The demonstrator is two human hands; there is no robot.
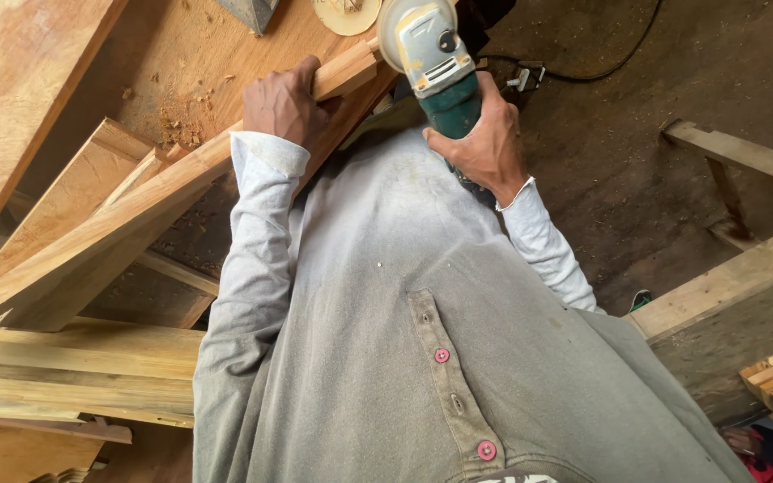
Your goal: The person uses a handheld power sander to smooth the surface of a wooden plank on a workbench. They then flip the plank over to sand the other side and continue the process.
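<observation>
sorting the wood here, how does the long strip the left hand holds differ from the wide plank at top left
The long strip is narrow and slender; the wide plank is far broader and flat-faced. The strip is gripped near its end by the left hand, beside the angle grinder held in the right hand; the plank lies untouched. The strip crosses over other boards; the plank lies off at the edge. Both are pale, bare wood, running diagonally.

shirt: the person is wearing a dusty pale grey long-sleeved shirt (386, 295)
placket: it is showing pink-red buttons (442, 355)
cuffs: both are looking plain, lighter (270, 152)
</observation>
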